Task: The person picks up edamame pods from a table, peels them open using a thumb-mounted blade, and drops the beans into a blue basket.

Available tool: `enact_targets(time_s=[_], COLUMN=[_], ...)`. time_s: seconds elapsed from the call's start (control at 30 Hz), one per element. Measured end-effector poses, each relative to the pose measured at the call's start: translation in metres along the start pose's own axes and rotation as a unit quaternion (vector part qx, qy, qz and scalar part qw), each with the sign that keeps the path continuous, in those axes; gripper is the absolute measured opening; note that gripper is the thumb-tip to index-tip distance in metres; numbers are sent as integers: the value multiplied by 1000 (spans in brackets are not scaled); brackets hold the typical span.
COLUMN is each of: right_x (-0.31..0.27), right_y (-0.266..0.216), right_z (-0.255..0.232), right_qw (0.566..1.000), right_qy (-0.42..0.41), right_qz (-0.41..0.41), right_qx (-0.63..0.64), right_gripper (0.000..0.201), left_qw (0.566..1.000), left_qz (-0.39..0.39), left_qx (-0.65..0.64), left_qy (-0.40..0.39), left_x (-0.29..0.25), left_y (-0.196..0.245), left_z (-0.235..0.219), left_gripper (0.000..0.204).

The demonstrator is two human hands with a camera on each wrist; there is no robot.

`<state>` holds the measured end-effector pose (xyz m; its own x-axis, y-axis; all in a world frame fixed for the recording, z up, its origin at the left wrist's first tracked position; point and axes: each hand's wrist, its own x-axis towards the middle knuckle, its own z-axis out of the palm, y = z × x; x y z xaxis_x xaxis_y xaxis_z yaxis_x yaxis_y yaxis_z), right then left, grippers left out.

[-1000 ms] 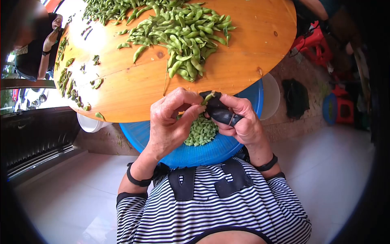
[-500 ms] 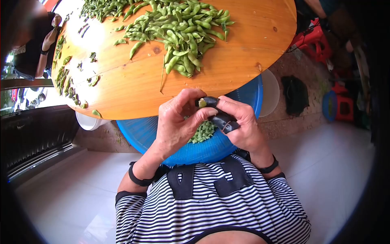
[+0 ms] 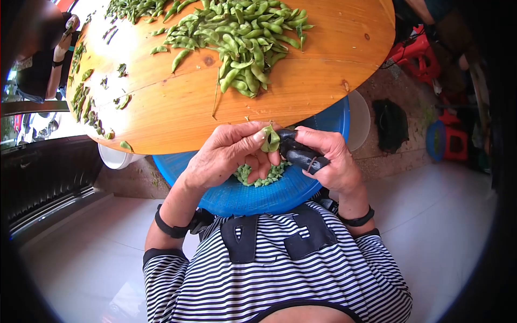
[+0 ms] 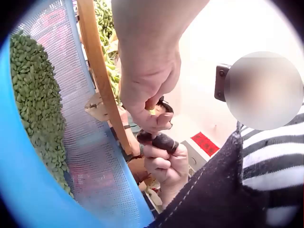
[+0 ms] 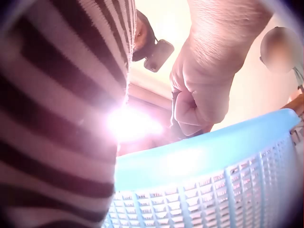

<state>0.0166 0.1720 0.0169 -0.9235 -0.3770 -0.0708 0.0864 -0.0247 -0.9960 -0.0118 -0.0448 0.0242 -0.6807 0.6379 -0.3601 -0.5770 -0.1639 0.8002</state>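
My left hand pinches a split green soybean pod between thumb and fingertip, in front of the table edge. The pod gapes open. My right hand has curled fingers, with black covers on the thumb and a finger, one bound with a band. Its covered tips meet the pod's right edge. Beneath both hands sits a blue mesh basket holding shelled green beans. In the right wrist view, the right hand hangs over the basket rim.
A wooden table carries a large heap of pods and scattered pods at left. White buckets stand on either side below it. Another person sits at the far left. Red stools are at the right.
The pod, tucked among the black covers half a second ago, now shows split open at my left fingertips. The left hand has turned and shifted slightly left; the right moved slightly right.
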Motion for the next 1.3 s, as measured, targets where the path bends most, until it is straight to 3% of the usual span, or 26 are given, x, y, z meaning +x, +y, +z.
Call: enact_targets(time_s=[0.13, 0.2, 0.27, 0.33, 0.43, 0.57, 0.63, 0.67, 0.7, 0.73, 0.77, 0.8, 0.87, 0.9, 0.93, 0.97, 1.03, 1.1, 1.17, 1.23, 1.27, 1.3], right_x=[1, -3, -4, -7, -9, -6, -7, -7, -11, -16, -23, -31, -53, -62, -71, -77, -79, -78, -67, -50, -42, -30], right_y=[-11, -21, -21, -17, -14, -9, -8, -6, -10, -3, -3, -19, -6, -7, -8, -9, -9, -8, -6, -3, -9, -20], right_z=[0, 15, 25, 29, 33, 27, 16, 11, 1, -13, -26, -35, -83, -97, -108, -113, -111, -109, -97, -81, -68, -50], right_qw=[992, 952, 941, 920, 919, 918, 949, 948, 943, 937, 927, 931, 843, 785, 749, 709, 709, 710, 760, 821, 854, 892], right_qy=[-25, 29, 47, 62, 78, 106, 104, 146, 159, 196, 251, 302, 339, 351, 356, 360, 372, 385, 406, 370, 337, 286], right_qz=[-30, -66, -85, -109, -103, -140, -97, -115, -96, -111, -95, -4, -51, -22, 31, 85, 92, 102, 64, -36, 4, -27], right_qx=[-119, -297, -325, -373, -372, -354, -282, -260, -275, -268, -260, -205, -414, -510, -557, -601, -591, -580, -504, -434, -397, -350], right_gripper=[28, 35, 39, 49, 53, 50, 43, 37, 38, 37, 36, 35, 33, 37, 39, 41, 43, 44, 43, 38, 34, 33], left_qw=[996, 995, 994, 989, 988, 980, 983, 985, 995, 983, 938, 937, 889, 860, 791, 773, 670, 675, 679, 662, 662, 682], left_qz=[-15, -2, 10, 17, 82, 50, 63, 74, 82, 113, 140, 141, 175, 219, 223, 221, 246, 253, 259, 264, 265, 253], left_qx=[-85, -97, -108, -93, -51, -133, -119, -106, -33, 143, 314, 316, 423, 451, 535, 536, 633, 632, 631, 628, 629, 603], left_qy=[14, 22, 29, 116, 122, 141, 128, 116, 45, 1, -42, -41, -4, 99, 198, 259, 299, 286, 272, 312, 310, 326], left_x=[4, 6, 8, 10, 11, 12, 12, 12, 8, 3, -1, -5, -10, -5, -1, 6, 17, 25, 27, 24, 21, 16], left_y=[-4, -8, -11, -14, -25, -22, -23, -25, -27, -21, -12, -2, 15, 16, 27, 33, 38, 34, 32, 29, 29, 29], left_z=[3, 4, 9, 18, 24, 29, 30, 29, 21, 18, 15, 11, 3, -4, -11, -18, -34, -43, -45, -42, -40, -37], left_gripper=[38, 36, 34, 32, 32, 38, 39, 41, 47, 45, 43, 43, 33, 25, 22, 22, 19, 17, 15, 12, 12, 13])
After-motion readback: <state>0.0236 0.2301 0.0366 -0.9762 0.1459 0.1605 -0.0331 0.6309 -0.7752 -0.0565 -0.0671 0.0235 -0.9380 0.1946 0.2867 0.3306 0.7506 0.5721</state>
